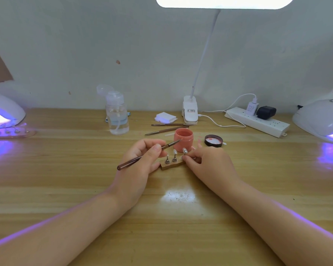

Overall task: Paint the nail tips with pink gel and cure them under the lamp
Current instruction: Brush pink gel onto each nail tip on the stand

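We count two hands [140, 158], three brushes [148, 153], three nail tips [175, 151] on one wooden holder [170, 164], one pink gel jar [183, 138], one lid [213, 140], two curing lamps [321, 120], one pump bottle [117, 114], one desk lamp [190, 110], one power strip [258, 121].

Left hand [142, 160]: my fingers curl in a pinch, palm turned inward; forearm stretches toward centre
Right hand [208, 162]: my knuckles face up, fingertips [186, 158] pinched low; forearm angles in
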The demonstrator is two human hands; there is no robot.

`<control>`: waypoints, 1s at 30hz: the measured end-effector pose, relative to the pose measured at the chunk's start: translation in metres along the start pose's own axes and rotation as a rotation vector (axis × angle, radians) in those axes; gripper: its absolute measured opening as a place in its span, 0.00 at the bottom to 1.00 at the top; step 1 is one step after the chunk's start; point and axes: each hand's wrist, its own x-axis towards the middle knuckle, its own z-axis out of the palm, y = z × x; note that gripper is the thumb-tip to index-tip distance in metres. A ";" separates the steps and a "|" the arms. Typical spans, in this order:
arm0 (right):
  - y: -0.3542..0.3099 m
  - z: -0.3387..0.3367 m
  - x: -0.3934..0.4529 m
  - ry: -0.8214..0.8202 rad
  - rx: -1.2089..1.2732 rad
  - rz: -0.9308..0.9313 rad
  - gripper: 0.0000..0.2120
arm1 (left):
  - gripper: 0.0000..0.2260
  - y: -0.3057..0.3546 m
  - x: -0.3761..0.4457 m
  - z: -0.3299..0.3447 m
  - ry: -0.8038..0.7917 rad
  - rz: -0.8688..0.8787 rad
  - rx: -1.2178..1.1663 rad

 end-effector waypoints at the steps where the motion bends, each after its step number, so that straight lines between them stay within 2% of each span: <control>1: 0.000 0.000 0.000 0.000 -0.003 -0.003 0.11 | 0.07 0.000 0.000 0.000 0.002 -0.005 -0.001; 7: -0.003 0.000 -0.003 0.020 -0.025 -0.044 0.11 | 0.07 -0.002 0.002 -0.001 0.043 0.023 0.058; 11: -0.004 -0.002 -0.007 0.078 0.060 -0.086 0.09 | 0.06 0.009 0.014 -0.004 0.183 0.134 0.249; 14: -0.004 -0.002 -0.009 0.096 0.106 -0.119 0.07 | 0.04 0.030 0.033 -0.005 0.203 0.187 0.381; 18: -0.003 -0.001 -0.010 0.124 0.168 -0.129 0.04 | 0.06 0.056 0.066 0.007 0.125 0.200 0.651; 21: 0.000 -0.001 -0.011 0.124 0.232 -0.099 0.02 | 0.06 0.068 0.090 0.025 0.008 0.168 0.840; 25: 0.004 0.000 -0.010 0.095 0.337 -0.059 0.01 | 0.06 0.070 0.114 0.044 -0.144 0.054 1.001; 30: 0.003 0.002 -0.008 0.097 0.379 -0.060 0.02 | 0.05 0.059 0.127 0.056 -0.206 -0.025 1.114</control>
